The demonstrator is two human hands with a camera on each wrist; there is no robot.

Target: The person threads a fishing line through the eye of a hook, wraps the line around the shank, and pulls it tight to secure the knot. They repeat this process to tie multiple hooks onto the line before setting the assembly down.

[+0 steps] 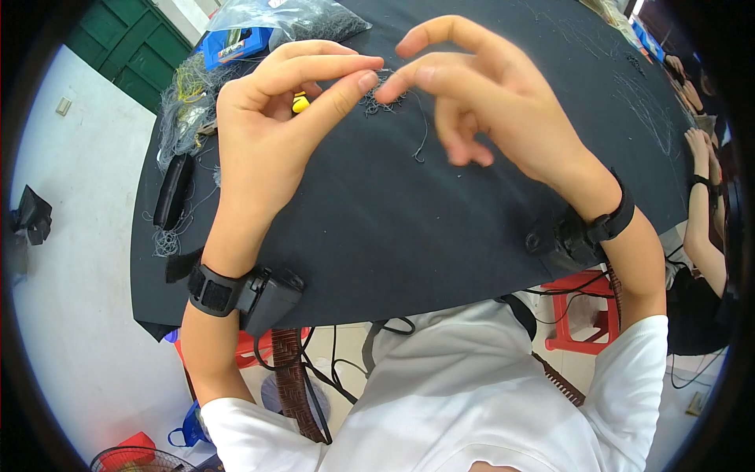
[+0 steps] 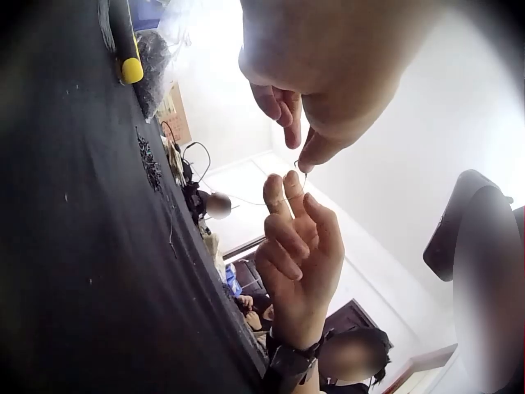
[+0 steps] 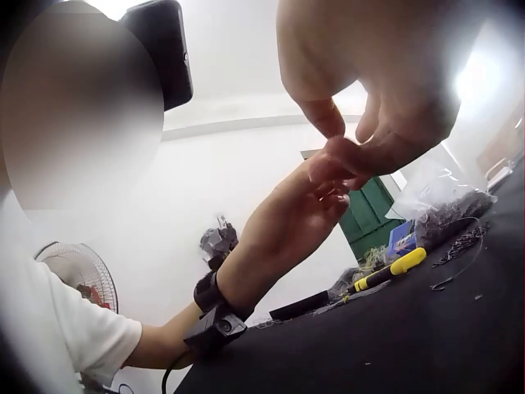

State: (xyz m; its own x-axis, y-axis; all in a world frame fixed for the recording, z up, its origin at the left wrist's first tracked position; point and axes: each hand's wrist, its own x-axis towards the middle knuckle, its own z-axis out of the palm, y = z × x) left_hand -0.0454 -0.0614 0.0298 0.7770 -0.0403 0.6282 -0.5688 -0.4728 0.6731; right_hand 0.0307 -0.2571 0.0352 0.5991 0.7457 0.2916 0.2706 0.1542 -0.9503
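My left hand (image 1: 271, 118) is raised above the black table, thumb and index fingertip pinching a small fish hook (image 2: 298, 164), which shows in the left wrist view. A thin line runs near it. Facing it, my right hand (image 1: 499, 98) hangs with its fingers spread and bent, thumb and index apart, its fingertips close to the hook. Whether the right fingers touch the line I cannot tell. Below the hands lies a tangled pile of dark hooks (image 2: 148, 160), with one line and hook (image 1: 420, 157) trailing from it. A yellow-and-black handled tool (image 3: 402, 264) lies beside the left hand.
At the back left of the table (image 1: 377, 236) are a blue box (image 1: 234, 47), a clear plastic bag (image 1: 314, 20) and tangled grey line (image 1: 185, 110). A black case (image 1: 173, 191) lies at the left edge. Other people's hands (image 1: 696, 145) are at the far right.
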